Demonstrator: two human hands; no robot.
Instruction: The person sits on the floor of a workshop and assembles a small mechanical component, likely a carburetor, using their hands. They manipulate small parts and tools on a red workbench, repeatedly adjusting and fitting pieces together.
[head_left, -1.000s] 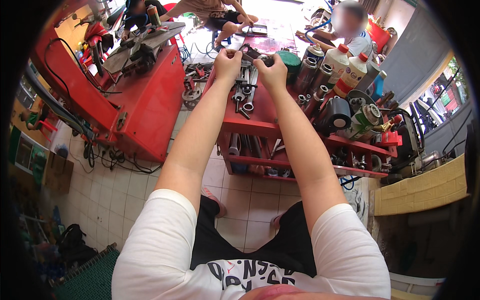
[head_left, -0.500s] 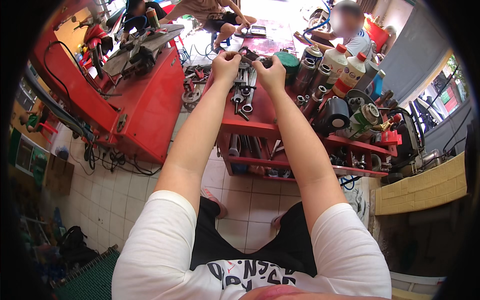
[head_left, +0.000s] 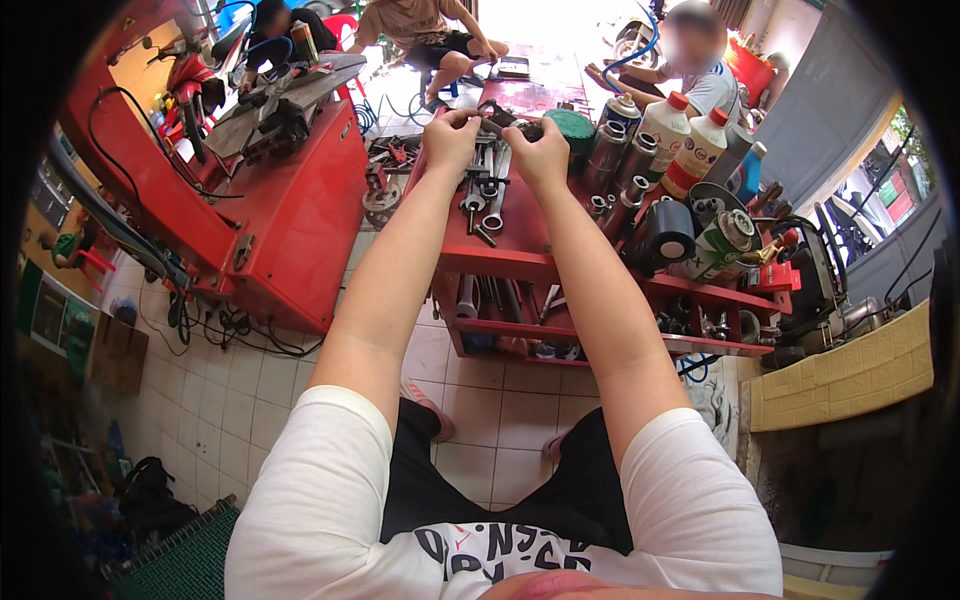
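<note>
Both arms reach forward over a red tool cart (head_left: 500,262). My left hand (head_left: 450,142) is closed, with thumb and fingers pinching one end of a small dark flat piece (head_left: 491,126). The other end meets the fingers of my right hand (head_left: 539,158), which is closed on it as well. The piece is too small to tell its kind, and my fingers hide parts of it. Below the hands, several wrenches (head_left: 494,217) and other metal tools lie on the cart top. A green round tub (head_left: 571,126) stands just beyond my right hand.
On the cart's right side are metal cylinders (head_left: 607,150), white bottles with red caps (head_left: 697,150), a black can (head_left: 661,235) and a green-white can (head_left: 718,245). A red machine (head_left: 290,230) with cables stands left. Co-workers sit beyond; one seated person's hand (head_left: 598,77) is at far right.
My hands keep their grip on the dark piece and sit slightly lower in the picture. At the far left, a co-worker's head and arm have come lower into view.
</note>
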